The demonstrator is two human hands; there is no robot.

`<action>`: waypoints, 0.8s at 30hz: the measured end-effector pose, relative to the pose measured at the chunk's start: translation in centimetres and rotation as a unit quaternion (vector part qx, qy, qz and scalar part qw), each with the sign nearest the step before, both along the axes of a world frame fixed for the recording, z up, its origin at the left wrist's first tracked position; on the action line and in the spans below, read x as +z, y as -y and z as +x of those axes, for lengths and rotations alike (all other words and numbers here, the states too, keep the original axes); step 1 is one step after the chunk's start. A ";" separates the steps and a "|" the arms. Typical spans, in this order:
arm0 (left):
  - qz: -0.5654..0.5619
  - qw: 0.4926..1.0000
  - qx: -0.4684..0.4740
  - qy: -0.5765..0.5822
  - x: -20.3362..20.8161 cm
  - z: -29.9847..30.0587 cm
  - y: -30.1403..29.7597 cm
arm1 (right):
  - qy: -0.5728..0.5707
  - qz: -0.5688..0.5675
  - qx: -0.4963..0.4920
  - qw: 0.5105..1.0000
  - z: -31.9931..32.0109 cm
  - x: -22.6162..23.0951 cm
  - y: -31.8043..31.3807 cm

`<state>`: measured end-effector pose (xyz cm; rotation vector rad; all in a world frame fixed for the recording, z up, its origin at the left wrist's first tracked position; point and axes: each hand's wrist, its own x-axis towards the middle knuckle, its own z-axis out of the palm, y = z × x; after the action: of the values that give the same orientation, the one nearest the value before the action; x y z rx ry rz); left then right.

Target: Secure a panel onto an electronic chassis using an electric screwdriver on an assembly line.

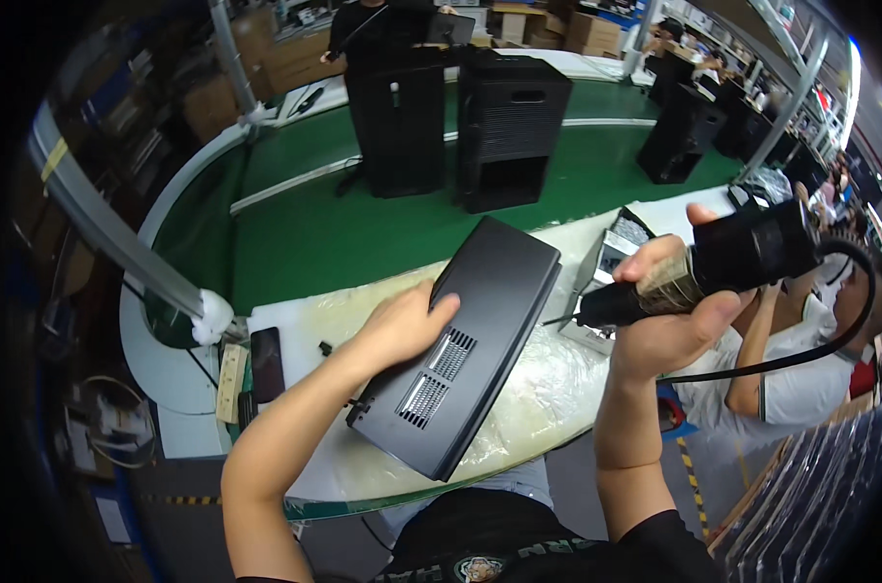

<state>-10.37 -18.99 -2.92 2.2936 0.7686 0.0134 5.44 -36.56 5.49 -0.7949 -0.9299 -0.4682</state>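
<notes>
Two slotted vents (452,354) mark the matte black rectangular panel (485,316).

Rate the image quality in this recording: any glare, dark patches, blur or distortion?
Head view, centre: the black panel and left hand look fairly sharp; patchy glare sits on the clear plastic sheet. Head view, rim: fisheye corners fall to black, the left background is dim and soft, and a bright strip at upper right looks blown out.
</notes>
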 end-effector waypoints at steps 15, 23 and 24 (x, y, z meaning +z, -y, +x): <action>0.080 0.994 0.030 0.069 -0.6 -6.4 3.6 | 0.042 -0.094 0.141 0.985 -5.4 -0.9 -11.7; 0.087 0.994 0.020 0.070 -1.0 -6.3 3.4 | 0.032 -0.113 0.150 0.982 -5.6 -1.7 -12.7; 0.091 0.993 0.015 0.078 -1.0 -6.3 3.3 | 0.028 -0.118 0.148 0.982 -5.8 -2.0 -12.9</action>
<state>-16.63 -22.33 -3.96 2.4183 0.7468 0.2833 -0.32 -23.68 3.53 -0.8434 -1.1497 -0.1219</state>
